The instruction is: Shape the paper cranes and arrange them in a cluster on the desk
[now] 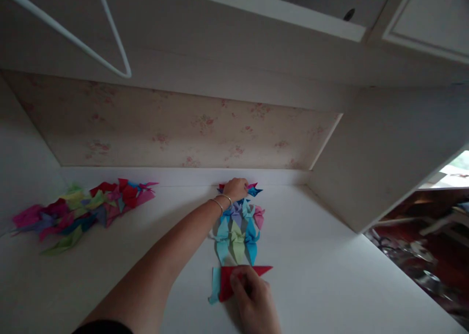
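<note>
Rows of folded paper cranes run away from me on the white surface, among them a light green crane [238, 243], a blue crane [251, 241] and a pink crane [259, 216]. My left hand [236, 188] reaches to the far end of the rows, its fingers curled at a pink and blue paper crane [253, 190]; the fingertips are partly hidden. Close to me, my right hand [251, 295] pinches a red paper crane [226, 282], folded flat with a point to the right. A light blue paper piece [215, 285] shows along its left side.
A loose heap of colourful paper cranes [91, 207] lies at the left of the white surface [311, 275]. Flowered wallpaper [205, 128] covers the back. A cabinet [220, 55] overhangs it, with a side panel [366, 148] on the right and a white cable [73, 38] hanging upper left.
</note>
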Action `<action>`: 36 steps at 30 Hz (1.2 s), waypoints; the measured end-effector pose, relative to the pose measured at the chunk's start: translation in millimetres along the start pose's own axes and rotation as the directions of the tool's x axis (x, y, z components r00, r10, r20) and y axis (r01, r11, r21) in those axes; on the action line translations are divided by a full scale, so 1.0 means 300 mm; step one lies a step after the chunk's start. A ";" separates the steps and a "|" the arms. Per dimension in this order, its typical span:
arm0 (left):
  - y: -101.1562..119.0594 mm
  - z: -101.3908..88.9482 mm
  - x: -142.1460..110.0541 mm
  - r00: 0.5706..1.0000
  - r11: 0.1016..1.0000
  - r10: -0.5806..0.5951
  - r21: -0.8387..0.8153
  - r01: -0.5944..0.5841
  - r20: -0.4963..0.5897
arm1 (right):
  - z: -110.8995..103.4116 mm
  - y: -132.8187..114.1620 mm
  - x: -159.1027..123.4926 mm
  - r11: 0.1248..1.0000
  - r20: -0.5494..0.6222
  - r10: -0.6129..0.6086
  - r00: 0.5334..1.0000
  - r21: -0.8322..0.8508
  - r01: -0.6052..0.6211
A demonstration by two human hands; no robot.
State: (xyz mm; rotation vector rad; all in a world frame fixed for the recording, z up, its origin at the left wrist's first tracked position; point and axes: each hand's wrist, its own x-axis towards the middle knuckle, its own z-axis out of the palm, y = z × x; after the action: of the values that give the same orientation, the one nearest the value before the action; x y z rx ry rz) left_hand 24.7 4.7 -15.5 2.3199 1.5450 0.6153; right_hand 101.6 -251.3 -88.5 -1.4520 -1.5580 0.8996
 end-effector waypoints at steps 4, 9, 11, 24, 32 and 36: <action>0.008 0.036 0.034 1.000 0.999 -0.022 0.023 0.022 0.008 | 0.002 0.010 0.004 1.000 -0.022 -0.001 1.000 0.011 0.001; 0.007 0.043 0.054 0.999 0.997 -0.040 0.063 0.038 0.031 | 0.003 0.013 0.008 1.000 -0.014 0.010 1.000 -0.009 -0.010; 0.006 0.039 0.055 0.999 0.997 -0.032 0.077 0.029 0.044 | 0.001 0.010 0.009 0.999 -0.002 0.023 1.000 -0.025 -0.023; 0.013 0.033 0.040 0.997 0.991 -0.035 0.130 0.026 0.067 | 0.001 -0.010 0.000 0.999 0.007 -0.007 1.000 -0.037 0.008; 0.001 -0.020 -0.003 0.998 0.998 -0.052 0.043 0.053 -0.019 | 0.002 0.001 -0.001 1.000 -0.013 -0.010 1.000 -0.025 0.010; -0.037 -0.112 -0.129 0.994 0.997 -0.042 -0.063 0.035 -0.104 | 0.002 0.004 -0.002 0.999 -0.003 0.002 1.000 -0.051 -0.002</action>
State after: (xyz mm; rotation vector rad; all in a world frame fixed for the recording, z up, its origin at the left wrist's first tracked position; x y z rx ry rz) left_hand -13.8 -26.8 1.3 2.2399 1.5891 0.7759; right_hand 101.6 -251.7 -89.9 -1.4901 -1.5879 0.8650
